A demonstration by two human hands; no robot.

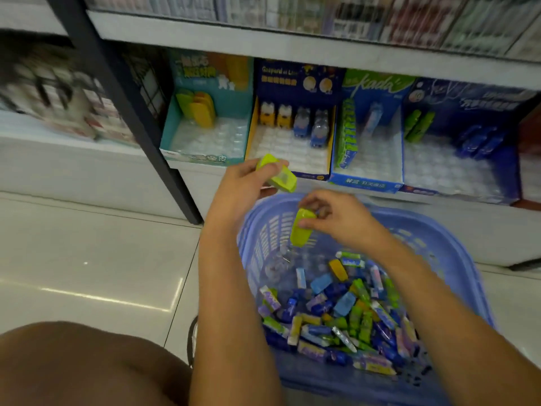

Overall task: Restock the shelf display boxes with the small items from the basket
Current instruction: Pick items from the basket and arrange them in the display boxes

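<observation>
Left hand (248, 183) is up past the far-left rim of the lavender-blue slotted plastic basket (263, 238), fingers curled round a lime-green wedge-shaped plastic item (278, 177) that sticks out on the shelf side. Right hand (336, 218) is over the basket's far edge, fingertips pinching the top end of a yellow-green oblong plastic item (301, 228), which hangs roughly upright just inside the far wall. Both hands are occupied. The held items are near each other, not touching. Remaining stock is a loose pile of small wrapped items in blue, green, purple and yellow (345, 317) on the basket floor, mostly at the near side, below both hands. Beyond the basket, four open cardboard display boxes stand in a row on the low white shelf (205, 174). The teal box (205, 136) is beyond-left, with yellow, green and orange oblong pieces at its back. The navy-and-yellow box (292, 142) is straight beyond, the blue-and-green box (369, 148) beyond-right, and the dark blue box (456, 159) furthest right. Each holds a few items towards the back of a clear tray. The basket sits on a pale tiled floor (87, 244). The frame is motion-blurred, so the item print is unreadable.
</observation>
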